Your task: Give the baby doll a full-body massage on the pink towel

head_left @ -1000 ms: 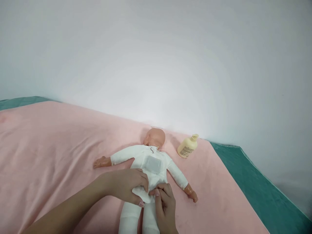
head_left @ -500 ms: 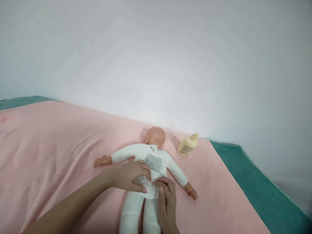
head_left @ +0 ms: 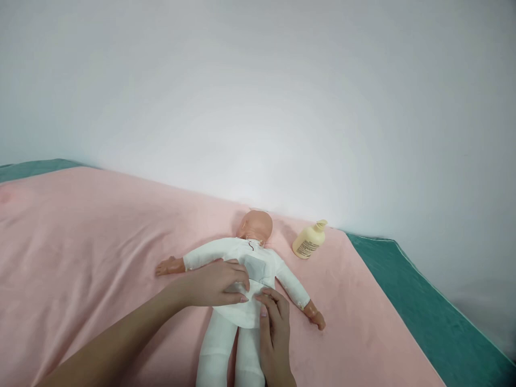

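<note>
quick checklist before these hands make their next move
1. White fabric-bodied doll lying on the pink cloth sheet: ok.
2. Left hand at the doll's torso: ok.
3. Right hand at the torso, opposite side: ok.
4. Fingers actually gripping the white fabric: cannot tell.
5. Pale-yellow plastic pump bottle upright, apart from both hands: ok.
6. Grey square patch firmly attached to the torso: cannot tell.

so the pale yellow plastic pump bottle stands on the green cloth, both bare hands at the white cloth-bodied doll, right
No, the head view shows the pump bottle on the pink cloth, not the green cloth; left hand and right hand are at the doll.
</note>
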`<state>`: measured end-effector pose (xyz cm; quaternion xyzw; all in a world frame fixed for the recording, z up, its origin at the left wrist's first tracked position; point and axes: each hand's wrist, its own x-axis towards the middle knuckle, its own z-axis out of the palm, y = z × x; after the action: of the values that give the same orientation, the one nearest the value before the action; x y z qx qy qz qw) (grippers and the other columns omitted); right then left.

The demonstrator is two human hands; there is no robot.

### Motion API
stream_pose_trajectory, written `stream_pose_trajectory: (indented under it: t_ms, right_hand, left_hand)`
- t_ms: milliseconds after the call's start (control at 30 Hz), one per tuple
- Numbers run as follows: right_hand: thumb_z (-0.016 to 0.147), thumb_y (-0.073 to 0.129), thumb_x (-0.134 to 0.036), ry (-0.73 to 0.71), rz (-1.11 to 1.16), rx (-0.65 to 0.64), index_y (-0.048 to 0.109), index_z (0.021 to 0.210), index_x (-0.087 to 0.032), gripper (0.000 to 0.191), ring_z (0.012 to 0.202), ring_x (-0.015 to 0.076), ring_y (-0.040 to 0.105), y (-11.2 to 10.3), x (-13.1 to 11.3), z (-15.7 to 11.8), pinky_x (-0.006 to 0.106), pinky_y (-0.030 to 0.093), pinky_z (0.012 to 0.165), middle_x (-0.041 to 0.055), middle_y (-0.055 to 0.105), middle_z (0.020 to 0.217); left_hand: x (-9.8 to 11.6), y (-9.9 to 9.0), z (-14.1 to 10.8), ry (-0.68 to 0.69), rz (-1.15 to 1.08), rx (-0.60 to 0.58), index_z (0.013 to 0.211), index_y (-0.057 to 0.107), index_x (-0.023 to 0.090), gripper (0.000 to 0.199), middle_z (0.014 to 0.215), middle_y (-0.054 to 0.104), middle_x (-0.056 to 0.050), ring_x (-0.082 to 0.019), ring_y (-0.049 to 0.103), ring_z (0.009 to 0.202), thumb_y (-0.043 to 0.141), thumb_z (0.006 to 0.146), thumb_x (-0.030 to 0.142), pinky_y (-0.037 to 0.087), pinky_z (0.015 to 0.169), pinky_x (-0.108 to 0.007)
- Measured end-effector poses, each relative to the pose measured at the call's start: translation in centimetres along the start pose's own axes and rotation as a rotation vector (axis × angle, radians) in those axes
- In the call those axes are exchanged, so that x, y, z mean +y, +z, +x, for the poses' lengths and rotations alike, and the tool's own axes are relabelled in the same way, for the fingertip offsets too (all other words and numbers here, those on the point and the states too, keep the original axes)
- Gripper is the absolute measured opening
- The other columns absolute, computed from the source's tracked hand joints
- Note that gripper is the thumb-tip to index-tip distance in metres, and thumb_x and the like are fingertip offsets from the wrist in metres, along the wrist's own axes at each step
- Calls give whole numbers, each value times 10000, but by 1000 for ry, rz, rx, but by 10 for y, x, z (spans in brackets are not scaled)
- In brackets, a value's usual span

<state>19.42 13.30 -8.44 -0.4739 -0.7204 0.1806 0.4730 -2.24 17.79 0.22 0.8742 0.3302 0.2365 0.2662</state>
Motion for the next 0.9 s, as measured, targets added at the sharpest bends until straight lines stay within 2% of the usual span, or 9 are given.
stream_pose_trajectory:
  t_ms: [100,300,433,600,700,900]
  right_hand:
    - [980,393,-335,16,11,-15,653,1060,-267,280,1148,250,510,1,1,1,439,426,976,84,568,1183]
    - [972,417,-322,48,29,-34,665,989,-255,257,1097,242,543,3,-1,7,417,454,938,75,610,1115]
    - [965,437,-308,38,31,-22,661,1015,-265,234,1112,242,544,3,-3,6,425,448,962,71,600,1139]
    - [957,454,-309,63,17,-28,596,1191,-276,275,1244,264,457,1,-3,3,460,406,1030,87,525,1293]
    - [961,448,-305,84,10,-49,586,1210,-284,286,1239,262,460,2,0,4,466,394,1036,81,524,1300]
    - [954,470,-299,85,9,-80,613,1174,-290,263,1191,255,493,6,6,6,459,403,1010,64,573,1241]
  left_hand:
    - [-4,3,1,15,16,33,947,677,252,175,949,709,14,-229,638,954,566,858,353,462,911,-343]
    - [-5,4,1,-15,53,-22,955,679,234,180,972,712,-5,-252,629,969,570,851,332,457,933,-388]
    - [-4,4,2,-35,36,-51,959,682,238,191,980,717,-7,-261,627,978,558,849,332,460,940,-391]
    - [-8,6,5,22,5,53,921,673,242,154,933,714,15,-233,642,919,561,839,307,478,888,-351]
    - [-11,7,6,43,33,88,922,657,224,149,932,708,12,-212,644,892,535,855,277,482,847,-327]
    - [-15,10,7,-7,32,13,927,660,212,155,942,710,-3,-221,638,914,537,854,271,471,867,-360]
